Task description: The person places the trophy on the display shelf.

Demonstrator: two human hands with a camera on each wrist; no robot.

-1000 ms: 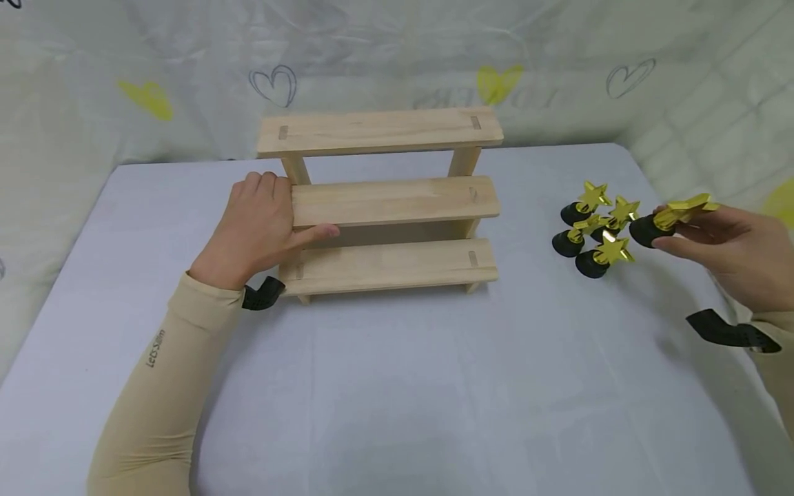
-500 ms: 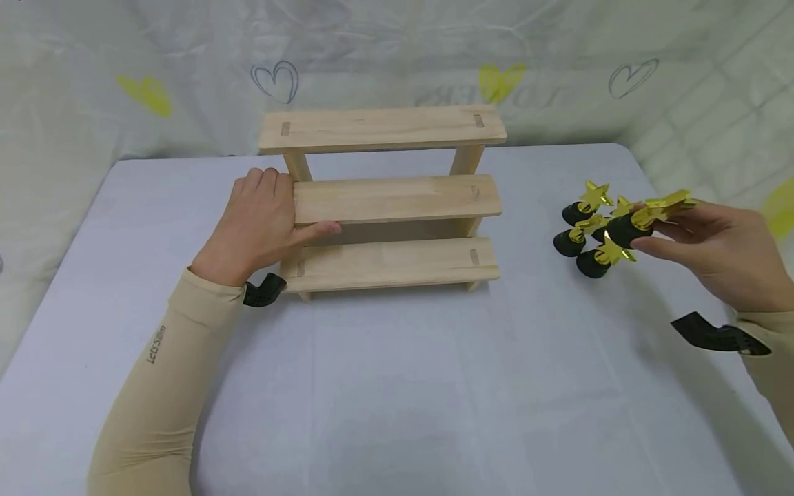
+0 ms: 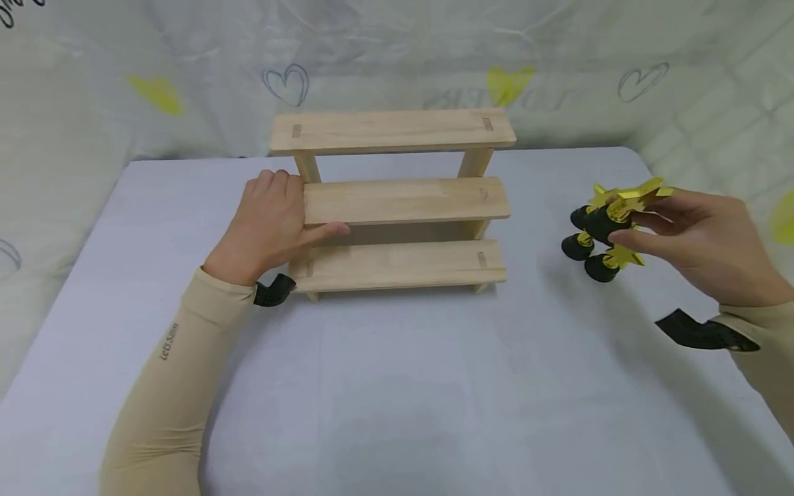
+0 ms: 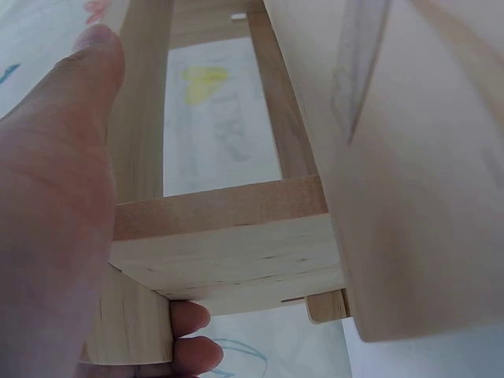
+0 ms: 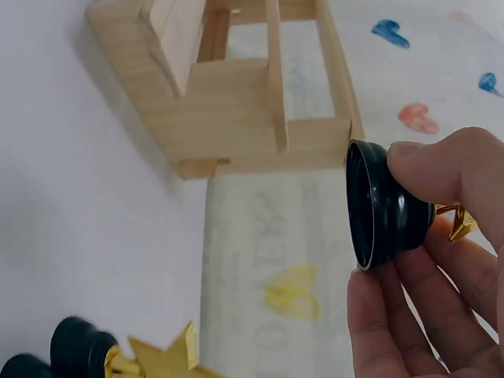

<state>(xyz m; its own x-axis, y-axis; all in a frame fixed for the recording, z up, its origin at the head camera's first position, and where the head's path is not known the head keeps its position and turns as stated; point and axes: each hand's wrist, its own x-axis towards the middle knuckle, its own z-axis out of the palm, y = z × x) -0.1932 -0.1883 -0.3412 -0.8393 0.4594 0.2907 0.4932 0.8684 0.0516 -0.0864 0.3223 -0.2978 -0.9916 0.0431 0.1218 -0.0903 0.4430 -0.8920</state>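
Observation:
A three-tier wooden display stand (image 3: pixel 406 200) stands at the middle of the table in the head view. My left hand (image 3: pixel 265 224) grips the left end of its middle shelf, thumb along the front. The left wrist view shows fingertips (image 4: pixel 195 354) curled round beneath the shelf's end. On the right, my right hand (image 3: pixel 713 241) holds a gold star trophy (image 5: pixel 386 205) by its black base, tilted, its hollow underside facing the stand. Below and behind it are several similar star trophies (image 3: pixel 600 267), partly hidden by the held one.
A white cloth (image 3: pixel 397 372) covers the table. Behind it hangs a pale sheet (image 3: pixel 397 69) printed with hearts. Another part of the sheet closes off the right side.
My right hand has moved left with the trophy, which now overlaps the standing trophies in the head view. The left hand keeps its grip on the stand.

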